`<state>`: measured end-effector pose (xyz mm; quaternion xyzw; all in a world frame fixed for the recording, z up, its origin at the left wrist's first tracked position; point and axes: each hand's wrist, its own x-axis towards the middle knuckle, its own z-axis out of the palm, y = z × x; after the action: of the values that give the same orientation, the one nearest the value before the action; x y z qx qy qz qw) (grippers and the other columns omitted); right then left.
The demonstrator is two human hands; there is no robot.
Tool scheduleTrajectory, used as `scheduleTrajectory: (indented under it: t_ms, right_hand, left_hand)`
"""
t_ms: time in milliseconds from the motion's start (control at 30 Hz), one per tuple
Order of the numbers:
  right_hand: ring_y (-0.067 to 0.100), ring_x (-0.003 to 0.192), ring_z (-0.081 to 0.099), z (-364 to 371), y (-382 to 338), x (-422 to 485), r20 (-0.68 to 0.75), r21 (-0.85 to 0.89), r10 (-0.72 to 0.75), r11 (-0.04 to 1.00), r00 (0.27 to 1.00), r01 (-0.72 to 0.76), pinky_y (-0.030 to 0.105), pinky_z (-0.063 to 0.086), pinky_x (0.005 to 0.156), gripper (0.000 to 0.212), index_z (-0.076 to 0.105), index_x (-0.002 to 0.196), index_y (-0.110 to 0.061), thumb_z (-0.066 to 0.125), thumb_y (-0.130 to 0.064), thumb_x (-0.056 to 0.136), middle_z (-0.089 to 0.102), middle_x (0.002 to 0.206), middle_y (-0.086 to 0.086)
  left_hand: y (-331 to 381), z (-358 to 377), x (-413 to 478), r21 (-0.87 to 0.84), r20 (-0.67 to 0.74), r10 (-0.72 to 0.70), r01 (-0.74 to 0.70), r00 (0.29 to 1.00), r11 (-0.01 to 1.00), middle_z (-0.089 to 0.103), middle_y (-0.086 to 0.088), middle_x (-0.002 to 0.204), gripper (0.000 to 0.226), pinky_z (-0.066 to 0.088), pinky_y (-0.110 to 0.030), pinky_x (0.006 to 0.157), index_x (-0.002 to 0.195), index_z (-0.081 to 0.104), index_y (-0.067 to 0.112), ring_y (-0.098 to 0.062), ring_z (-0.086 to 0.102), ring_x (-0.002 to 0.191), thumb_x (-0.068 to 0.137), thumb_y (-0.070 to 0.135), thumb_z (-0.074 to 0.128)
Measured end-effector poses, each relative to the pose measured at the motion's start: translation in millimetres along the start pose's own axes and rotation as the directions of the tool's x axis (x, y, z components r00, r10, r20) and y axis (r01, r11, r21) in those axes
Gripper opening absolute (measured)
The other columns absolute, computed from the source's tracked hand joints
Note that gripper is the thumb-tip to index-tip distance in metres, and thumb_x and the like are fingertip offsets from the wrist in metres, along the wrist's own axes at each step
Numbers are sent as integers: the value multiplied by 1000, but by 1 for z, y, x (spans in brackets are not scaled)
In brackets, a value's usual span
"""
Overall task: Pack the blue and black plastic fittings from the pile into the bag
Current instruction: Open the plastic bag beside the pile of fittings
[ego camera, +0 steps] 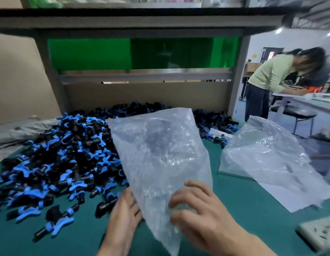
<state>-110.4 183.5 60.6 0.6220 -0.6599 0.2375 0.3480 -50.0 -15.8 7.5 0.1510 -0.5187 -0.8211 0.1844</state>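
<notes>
On green table (pixel 243 209), fittings pile (pixel 68 154) is spread at left; bag (pixel 164 154) is held upright just beside it; right hand (pixel 199 209) is curled round bag's lower part; left hand (pixel 123 215) is set against bag's edge, grip blurred, cannot be told

head: wide-angle, worn | faces forward and down | close over table (pixel 243 200) | pile of fittings (pixel 59 159) near, left
</notes>
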Motion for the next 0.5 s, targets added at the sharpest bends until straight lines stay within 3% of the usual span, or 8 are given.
scheduleTrajectory:
  t_ms: [100, 167, 267, 333, 367, 433, 500]
  right_hand:
    - [15, 111, 61, -6, -7, -26, 105, -82, -51, 995, 993, 59, 38, 45, 103, 22, 61, 97, -28, 41, -19, 98, 66, 111, -2]
    - [13, 115, 60, -10, -9, -39, 139, -115, -23, 993, 990, 39, 37, 45, 104, 28, 70, 93, -30, 43, -22, 98, 67, 114, -4]
    - [11, 114, 60, -8, -14, -45, 124, -108, 10, 994, 992, 4, 37, 46, 102, 28, 71, 95, -32, 44, -26, 98, 67, 113, -7]
    - [12, 118, 58, -1, -18, -45, 88, -99, 18, 995, 996, -9, 38, 43, 106, 19, 66, 106, -33, 51, -29, 95, 65, 119, -6]
    - [13, 124, 55, 5, -19, -47, 75, -129, 51, 991, 996, -41, 39, 39, 110, 25, 60, 116, -33, 58, -33, 91, 61, 127, -4]
    - [18, 138, 41, 13, -19, -54, 34, -188, 233, 957, 972, -223, 42, 26, 117, 69, 43, 139, -29, 72, -41, 78, 43, 148, 2]
    - [20, 149, 20, 14, -14, -59, -20, -93, 547, 832, 837, -547, 41, 13, 121, 102, 21, 154, -19, 75, -49, 72, 22, 160, 8]
  left_hand:
    - [18, -18, -5, -320, 28, -80, 85, 996, 944, 64, -14, 129, 62, 42, -54, 103, 136, 52, 18, -32, 62, 117, 93, 61, 40]
    - [28, -25, -6, -396, 67, -71, 92, 995, 914, 63, -14, 130, 72, 39, -55, 106, 136, 54, 18, -33, 61, 119, 85, 70, 47]
    - [33, -6, -1, -142, 116, -133, 149, 984, 979, 66, -17, 124, 58, 42, -52, 105, 130, 58, 7, -32, 63, 115, 92, 50, 53]
    - [36, 22, 0, 69, 97, -148, 141, 984, 988, 68, -24, 116, 38, 48, -47, 98, 121, 62, -2, -32, 67, 103, 98, 27, 55]
    - [38, 35, 2, 154, 81, -134, 121, 988, 981, 68, -25, 113, 32, 50, -45, 93, 116, 64, -4, -31, 68, 96, 98, 21, 56]
    - [50, 60, 5, 266, 97, -83, 54, 992, 962, 72, -20, 106, 27, 55, -41, 87, 112, 65, 0, -29, 71, 91, 99, 21, 56]
    - [73, 81, 8, 311, 147, -11, -36, 989, 950, 73, -16, 105, 26, 57, -43, 88, 110, 67, 5, -30, 71, 95, 100, 25, 54]
